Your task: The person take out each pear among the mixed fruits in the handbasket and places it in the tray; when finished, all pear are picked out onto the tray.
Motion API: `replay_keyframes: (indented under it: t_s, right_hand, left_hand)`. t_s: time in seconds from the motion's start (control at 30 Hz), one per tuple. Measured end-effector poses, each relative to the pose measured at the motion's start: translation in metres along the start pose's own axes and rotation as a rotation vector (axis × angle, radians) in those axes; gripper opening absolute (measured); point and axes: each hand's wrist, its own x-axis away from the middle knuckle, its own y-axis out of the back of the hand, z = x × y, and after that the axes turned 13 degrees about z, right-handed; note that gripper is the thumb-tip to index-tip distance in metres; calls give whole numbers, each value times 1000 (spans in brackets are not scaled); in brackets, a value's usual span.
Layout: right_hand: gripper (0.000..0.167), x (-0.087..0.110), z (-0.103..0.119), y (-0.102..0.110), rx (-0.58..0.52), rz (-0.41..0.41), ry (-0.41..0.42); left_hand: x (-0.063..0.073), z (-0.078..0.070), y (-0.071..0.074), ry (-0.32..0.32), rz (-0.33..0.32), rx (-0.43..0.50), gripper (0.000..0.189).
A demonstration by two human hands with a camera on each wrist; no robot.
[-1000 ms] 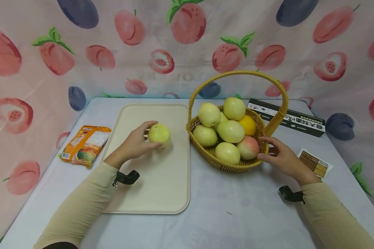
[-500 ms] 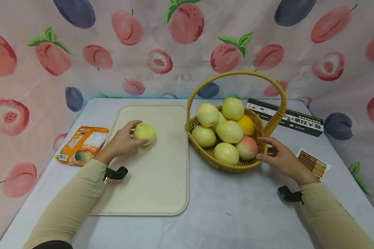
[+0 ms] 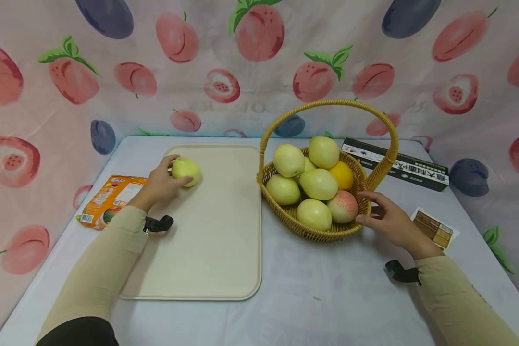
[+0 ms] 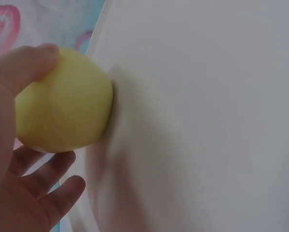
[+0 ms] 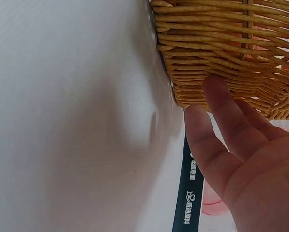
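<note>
My left hand [image 3: 161,181] grips a round yellow-green pear [image 3: 187,171] at the far left part of the beige tray [image 3: 216,245]. In the left wrist view the thumb lies over one side of the pear [image 4: 69,104], and several fingers are on the opposite side. It is very near the tray surface; whether it touches cannot be told. Over on the right, my right hand [image 3: 391,221] rests its fairly straight fingertips against the side of a wicker basket [image 3: 315,234]. The right wrist view shows these fingers [image 5: 226,116] on the outer weave. Several pears [image 3: 318,184], a peach [image 3: 343,206] and an orange [image 3: 341,174] fill the basket.
An orange snack packet [image 3: 105,204] lies left of the tray, partly behind the left forearm. Behind the basket is a long dark box [image 3: 408,168]. A brown-and-white card-like pack [image 3: 434,228] lies beyond the right hand. The basket's tall handle [image 3: 328,102] arches over the fruit.
My left hand has carried the pear leftward across the tray, then away toward its far left corner. My right hand stays at the basket, whose fruit is unchanged.
</note>
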Motion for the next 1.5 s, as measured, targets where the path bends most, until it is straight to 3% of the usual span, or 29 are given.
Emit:
replay_keyframes:
  t_s: [0.3, 0.6, 1.03, 1.5]
  right_hand:
    - [65, 0, -1, -2, -16, 2, -10]
    - [65, 1, 0, -2, -15, -5, -11]
    - [64, 1, 2, -2, 3, -12, 11]
    - [65, 1, -1, -3, -18, -6, -7]
  left_hand:
    - [-18, 4, 14, 42, -44, 68, 90]
    - [-30, 2, 25, 71, -31, 107, 93]
    - [-46, 7, 35, 78, -73, 108, 94]
    - [-54, 7, 38, 145, -130, 145, 94]
